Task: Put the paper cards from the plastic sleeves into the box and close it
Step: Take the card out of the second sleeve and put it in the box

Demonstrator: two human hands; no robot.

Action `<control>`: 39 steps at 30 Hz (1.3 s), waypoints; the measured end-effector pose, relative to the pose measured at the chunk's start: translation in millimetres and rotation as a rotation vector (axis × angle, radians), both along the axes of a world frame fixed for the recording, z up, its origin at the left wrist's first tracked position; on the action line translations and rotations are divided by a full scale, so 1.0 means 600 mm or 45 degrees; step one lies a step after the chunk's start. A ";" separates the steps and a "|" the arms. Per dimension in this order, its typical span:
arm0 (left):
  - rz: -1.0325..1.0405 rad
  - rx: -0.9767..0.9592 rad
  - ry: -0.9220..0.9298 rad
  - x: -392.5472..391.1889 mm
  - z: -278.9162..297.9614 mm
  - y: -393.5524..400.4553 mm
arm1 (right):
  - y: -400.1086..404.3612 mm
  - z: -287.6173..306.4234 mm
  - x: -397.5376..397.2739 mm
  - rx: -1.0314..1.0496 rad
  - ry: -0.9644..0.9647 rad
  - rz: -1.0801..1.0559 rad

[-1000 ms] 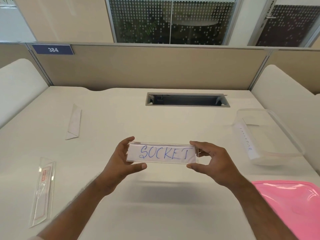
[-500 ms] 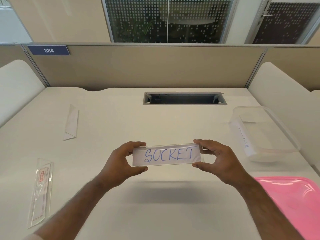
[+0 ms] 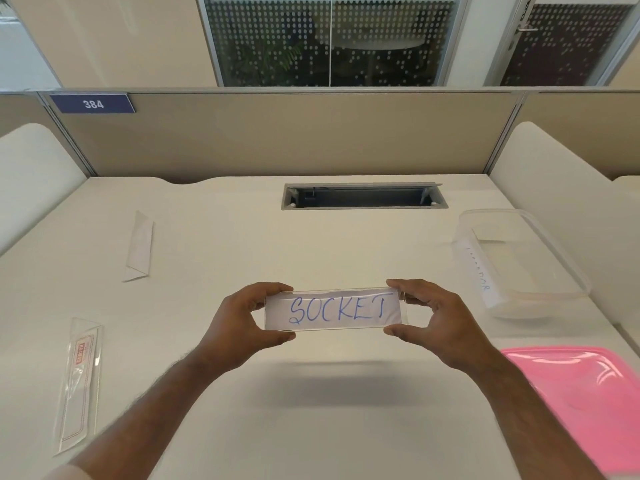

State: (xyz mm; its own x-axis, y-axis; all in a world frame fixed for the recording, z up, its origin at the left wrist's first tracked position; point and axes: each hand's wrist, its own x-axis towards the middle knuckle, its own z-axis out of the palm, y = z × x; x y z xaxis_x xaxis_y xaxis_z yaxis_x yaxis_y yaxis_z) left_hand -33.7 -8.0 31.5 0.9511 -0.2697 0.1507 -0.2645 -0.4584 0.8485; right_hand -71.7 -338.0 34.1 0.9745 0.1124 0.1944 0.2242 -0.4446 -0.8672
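- Above the middle of the tabletop (image 3: 214, 393), a clear sleeve (image 3: 404, 308) is held level in the air, with a white card (image 3: 332, 310) inside it that reads "SOCKET" in blue.
- The left hand (image 3: 239, 323) has a pinching grip on the sleeve's left end, fingers over the top edge and thumb under it.
- The right hand (image 3: 434, 318) has the same pinching grip on the right end.
- The clear box (image 3: 540, 244) sits open at the right side, well apart from the hands; a card (image 3: 479, 271) with writing leans along its near wall inside.
- The pink lid (image 3: 581, 393) lies flat just nearer than the box.
- Two more sleeves lie at the left: a near sleeve (image 3: 79, 382) with red print and a far sleeve (image 3: 139, 245).
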 end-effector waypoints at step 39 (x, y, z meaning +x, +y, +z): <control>0.101 0.723 -0.037 0.116 -0.157 -0.182 | -0.124 0.050 0.036 0.333 0.739 -0.209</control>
State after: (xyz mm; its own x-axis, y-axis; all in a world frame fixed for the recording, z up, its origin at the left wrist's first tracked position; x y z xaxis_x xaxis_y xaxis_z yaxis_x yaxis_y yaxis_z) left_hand 35.7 -117.0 -62.9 0.9693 -0.2440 0.0291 -0.2301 -0.8597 0.4560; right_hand -49.9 -412.5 64.4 0.9297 -0.0263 -0.3674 -0.3654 -0.1916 -0.9109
